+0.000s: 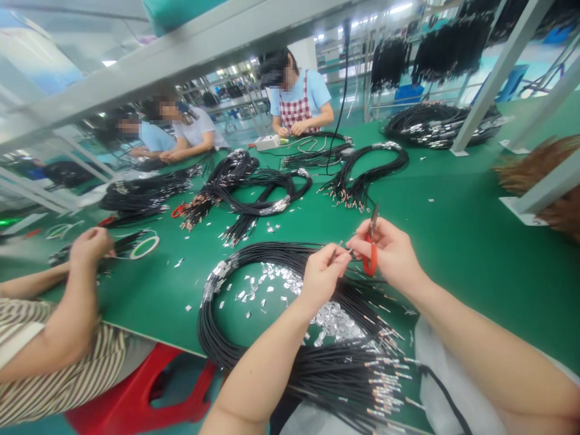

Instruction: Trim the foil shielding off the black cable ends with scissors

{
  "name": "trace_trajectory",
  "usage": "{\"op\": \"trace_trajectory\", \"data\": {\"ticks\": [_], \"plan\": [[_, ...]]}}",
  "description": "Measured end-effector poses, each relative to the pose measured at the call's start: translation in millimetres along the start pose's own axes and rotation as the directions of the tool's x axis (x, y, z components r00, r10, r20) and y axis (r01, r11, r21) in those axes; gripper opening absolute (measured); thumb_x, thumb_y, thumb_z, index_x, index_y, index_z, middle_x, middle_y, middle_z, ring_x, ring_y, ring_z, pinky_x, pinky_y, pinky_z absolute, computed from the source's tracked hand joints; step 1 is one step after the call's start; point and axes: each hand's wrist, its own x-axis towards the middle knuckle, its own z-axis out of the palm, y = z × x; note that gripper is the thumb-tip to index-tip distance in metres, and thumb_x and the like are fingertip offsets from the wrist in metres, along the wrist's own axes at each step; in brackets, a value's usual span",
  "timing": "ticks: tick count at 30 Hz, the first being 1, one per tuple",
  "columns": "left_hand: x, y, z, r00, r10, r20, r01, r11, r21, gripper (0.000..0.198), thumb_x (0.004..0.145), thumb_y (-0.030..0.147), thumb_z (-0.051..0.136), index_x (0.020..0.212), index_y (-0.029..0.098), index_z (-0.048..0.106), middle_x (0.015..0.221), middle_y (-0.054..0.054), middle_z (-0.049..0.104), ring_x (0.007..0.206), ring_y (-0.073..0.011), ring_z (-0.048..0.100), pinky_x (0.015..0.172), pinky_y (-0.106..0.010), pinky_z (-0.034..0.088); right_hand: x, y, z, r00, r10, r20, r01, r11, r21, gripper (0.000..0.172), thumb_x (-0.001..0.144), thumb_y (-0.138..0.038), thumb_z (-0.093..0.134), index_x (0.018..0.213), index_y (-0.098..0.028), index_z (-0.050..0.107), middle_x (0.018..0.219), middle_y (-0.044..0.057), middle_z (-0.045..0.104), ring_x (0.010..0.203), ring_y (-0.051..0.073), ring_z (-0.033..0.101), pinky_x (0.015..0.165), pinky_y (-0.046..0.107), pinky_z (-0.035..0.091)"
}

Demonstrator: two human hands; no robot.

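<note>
My left hand [322,273] is closed in a pinch on the end of a thin black cable [341,248], just above a large coiled bundle of black cables [272,257] on the green table [453,241]. My right hand [390,251] is closed around small red-handled scissors [371,254], whose blades point up beside the cable end. The two hands nearly touch. Silver foil scraps [330,317] lie inside the coil. Stripped cable ends [385,374] fan out at the near edge.
A co-worker's arm and hand [90,244] rest at the left near a tape roll [145,246], above a red stool [149,393]. More cable bundles [254,187] lie mid-table. Three people work at the far side. Metal frame posts [489,84] stand at the right.
</note>
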Motion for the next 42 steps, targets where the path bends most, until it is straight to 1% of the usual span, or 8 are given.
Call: {"op": "trace_trajectory", "data": {"ticks": [7, 12, 17, 28, 31, 36, 39, 42], "plan": [[6, 3, -5.4, 0.949, -0.232, 0.212, 0.282, 0.927, -0.248, 0.032, 0.068, 0.043, 0.066, 0.061, 0.014, 0.055, 0.043, 0.008, 0.029, 0.039, -0.0028, 0.021, 0.041, -0.021, 0.011, -1, 2, 1, 0.998, -0.029, 0.05, 0.031, 0.999, -0.04, 0.026, 0.065, -0.03, 0.074, 0.073, -0.02, 0.052, 0.064, -0.003, 0.058, 0.053, 0.011, 0.056, 0.052, 0.026, 0.049], [6, 4, -6.7, 0.978, -0.17, 0.119, 0.192, 0.961, -0.201, 0.03, 0.071, 0.041, 0.065, 0.063, 0.015, 0.053, 0.044, 0.007, 0.034, 0.04, -0.0032, 0.024, 0.041, -0.02, 0.014, 5, 13, -1, 0.991, 0.125, 0.044, -0.129, 0.985, 0.117, 0.033, 0.062, -0.031, 0.076, 0.079, -0.02, 0.05, 0.062, -0.005, 0.059, 0.05, 0.01, 0.058, 0.051, 0.025, 0.051], [3, -1, -4.7, 0.997, -0.071, 0.0, 0.071, 0.996, -0.052, 0.02, 0.073, 0.034, 0.064, 0.069, 0.015, 0.057, 0.054, 0.005, 0.046, 0.045, -0.004, 0.031, 0.044, -0.02, 0.021, 4, 11, 0, 0.994, 0.096, 0.048, -0.1, 0.992, 0.077, 0.028, 0.063, -0.029, 0.074, 0.079, -0.02, 0.052, 0.064, -0.004, 0.059, 0.052, 0.01, 0.058, 0.056, 0.027, 0.052], [11, 2, -15.2, 0.935, -0.263, 0.237, 0.333, 0.879, -0.341, 0.027, 0.067, 0.034, 0.07, 0.064, 0.012, 0.055, 0.045, 0.008, 0.034, 0.039, -0.0017, 0.023, 0.04, -0.019, 0.009, -2, 8, 3, 0.997, -0.031, 0.074, 0.032, 0.999, -0.008, 0.021, 0.071, -0.027, 0.069, 0.075, -0.02, 0.049, 0.066, -0.003, 0.06, 0.057, 0.011, 0.057, 0.058, 0.027, 0.049], [13, 2, -17.8, 0.946, -0.262, 0.19, 0.318, 0.86, -0.398, 0.026, 0.067, 0.034, 0.07, 0.067, 0.013, 0.054, 0.047, 0.007, 0.036, 0.039, -0.0016, 0.025, 0.038, -0.018, 0.011, 2, 10, -4, 0.998, -0.005, 0.065, 0.018, 0.981, -0.194, 0.024, 0.072, -0.036, 0.067, 0.08, -0.019, 0.052, 0.064, -0.002, 0.058, 0.053, 0.012, 0.054, 0.053, 0.027, 0.046], [13, 5, -19.4, 0.977, -0.214, 0.015, 0.198, 0.874, -0.444, 0.023, 0.069, 0.031, 0.068, 0.071, 0.014, 0.054, 0.053, 0.006, 0.044, 0.042, -0.0027, 0.034, 0.037, -0.017, 0.018, 6, 3, -18, 0.975, -0.084, 0.205, 0.212, 0.627, -0.75, 0.029, 0.073, -0.045, 0.064, 0.083, -0.018, 0.058, 0.056, -0.003, 0.052, 0.05, 0.012, 0.046, 0.05, 0.025, 0.037], [13, 5, -17.6, 0.982, -0.188, -0.027, 0.159, 0.889, -0.43, 0.022, 0.069, 0.03, 0.068, 0.072, 0.014, 0.054, 0.052, 0.006, 0.045, 0.042, -0.0028, 0.035, 0.037, -0.016, 0.02, 4, -2, -18, 0.955, -0.023, 0.296, 0.275, 0.444, -0.852, 0.032, 0.076, -0.049, 0.059, 0.085, -0.018, 0.061, 0.054, -0.002, 0.054, 0.048, 0.013, 0.048, 0.05, 0.024, 0.034], [12, 5, -15.3, 0.984, -0.173, -0.053, 0.136, 0.901, -0.412, 0.022, 0.069, 0.03, 0.069, 0.072, 0.014, 0.054, 0.052, 0.006, 0.047, 0.041, -0.0028, 0.037, 0.037, -0.016, 0.022, 1, -4, -14, 0.941, 0.024, 0.338, 0.305, 0.376, -0.875, 0.034, 0.079, -0.052, 0.054, 0.086, -0.02, 0.063, 0.058, 0.0, 0.06, 0.05, 0.013, 0.051, 0.05, 0.024, 0.033]]}}
